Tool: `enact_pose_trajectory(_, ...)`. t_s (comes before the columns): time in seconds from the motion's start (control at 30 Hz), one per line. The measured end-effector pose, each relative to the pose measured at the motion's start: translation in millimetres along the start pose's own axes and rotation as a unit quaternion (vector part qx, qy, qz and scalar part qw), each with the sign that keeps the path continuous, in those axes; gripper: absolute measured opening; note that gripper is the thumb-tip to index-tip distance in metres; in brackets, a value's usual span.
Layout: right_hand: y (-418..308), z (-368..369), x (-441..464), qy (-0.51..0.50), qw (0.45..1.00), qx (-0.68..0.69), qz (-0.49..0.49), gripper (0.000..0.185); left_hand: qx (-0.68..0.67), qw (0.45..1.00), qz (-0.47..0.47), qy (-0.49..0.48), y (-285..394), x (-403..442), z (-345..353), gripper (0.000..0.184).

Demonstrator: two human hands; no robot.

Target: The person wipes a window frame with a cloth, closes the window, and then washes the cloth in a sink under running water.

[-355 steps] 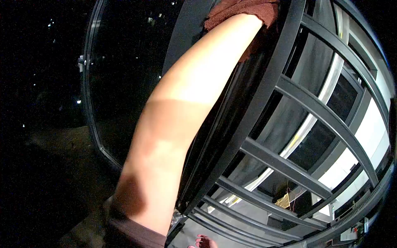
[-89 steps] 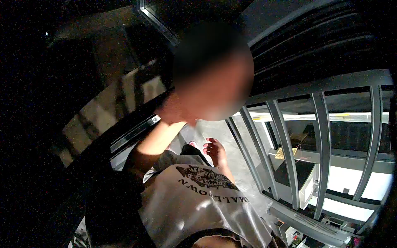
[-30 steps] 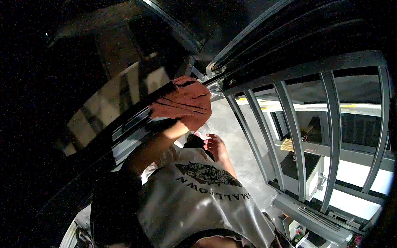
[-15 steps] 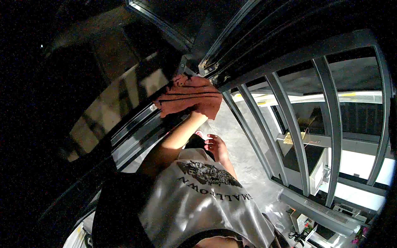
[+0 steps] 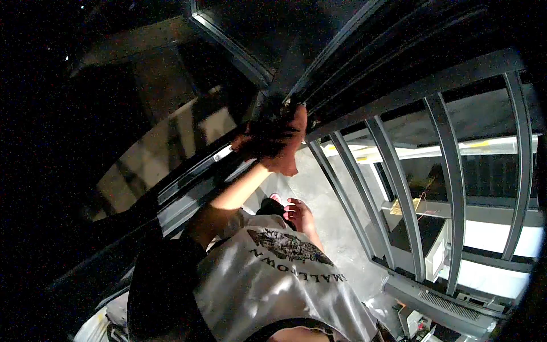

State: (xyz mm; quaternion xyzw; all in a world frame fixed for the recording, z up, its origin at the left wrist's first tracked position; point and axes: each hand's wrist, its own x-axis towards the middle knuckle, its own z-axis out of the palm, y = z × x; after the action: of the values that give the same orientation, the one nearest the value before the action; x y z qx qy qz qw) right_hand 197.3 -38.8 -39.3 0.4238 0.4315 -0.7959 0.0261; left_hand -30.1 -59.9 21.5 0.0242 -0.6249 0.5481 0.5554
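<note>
A reddish-brown cloth (image 5: 292,149) is wrapped over my left hand (image 5: 265,167), which holds it against the dark metal frame near the corner fittings. Much of the cloth lies in deep shadow and looks bunched, and it hides most of the fingers. My left forearm reaches up from a dark sleeve. Low in front of my body, my right hand (image 5: 299,214) hangs with loosely curled, parted fingers and nothing visible in it.
Dark metal bars (image 5: 449,171) stand on the right, with a dark-topped white cabinet (image 5: 436,251) beyond them. A metal track (image 5: 191,179) runs at the left beside dark glass. Grey floor (image 5: 336,228) and a shoe (image 5: 276,197) show below.
Since half a second ago, the cloth has gone from spread and brightly lit to bunched and mostly shadowed. My left forearm has shifted slightly left and down; my right hand has barely moved.
</note>
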Motion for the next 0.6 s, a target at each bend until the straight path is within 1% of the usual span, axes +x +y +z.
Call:
enact_pose_trajectory(0.13,-12.5,12.7,9.3,-0.022,1.000,-0.015,0.007,0.030,0.021,0.996,0.067,-0.061,-5.0,3.0,39.4,0.022)
enact_pose_trajectory(0.2,-15.7,19.5,11.0,-0.015,1.000,-0.018,0.004,0.029,-0.070,0.981,0.107,-0.144,-0.1,14.3,66.3,0.023)
enact_pose_trajectory(0.23,-16.4,19.5,13.1,-0.023,1.000,-0.019,-0.003,0.029,-0.157,0.962,0.111,-0.195,0.9,19.3,79.9,0.023)
enact_pose_trajectory(0.3,-16.9,17.3,17.3,-0.033,0.999,-0.022,-0.013,0.029,-0.368,0.878,0.071,-0.296,-0.7,21.8,103.1,0.024)
enact_pose_trajectory(0.33,-16.7,17.1,18.0,-0.039,0.999,-0.021,-0.015,0.029,-0.433,0.836,0.053,-0.333,-2.1,23.0,111.7,0.025)
enact_pose_trajectory(0.37,-16.2,16.2,19.4,-0.044,0.999,-0.020,-0.018,0.029,-0.458,0.812,0.048,-0.358,-3.3,23.8,117.3,0.026)
enact_pose_trajectory(0.43,-21.9,21.4,11.4,-0.035,0.999,-0.027,-0.022,0.029,-0.469,0.786,0.057,-0.399,-3.0,21.5,122.4,0.028)
enact_pose_trajectory(0.47,-23.7,22.6,8.5,-0.025,0.999,-0.033,-0.026,0.030,-0.458,0.784,0.072,-0.412,-0.5,21.7,123.7,0.029)
enact_pose_trajectory(0.53,-20.1,17.6,10.9,-0.029,0.999,-0.034,-0.024,0.032,-0.418,0.789,0.111,-0.436,7.6,21.7,121.9,0.031)
enact_pose_trajectory(0.6,-20.8,16.6,11.8,-0.032,0.999,-0.036,-0.023,0.034,-0.345,0.804,0.194,-0.444,18.0,26.6,111.7,0.033)
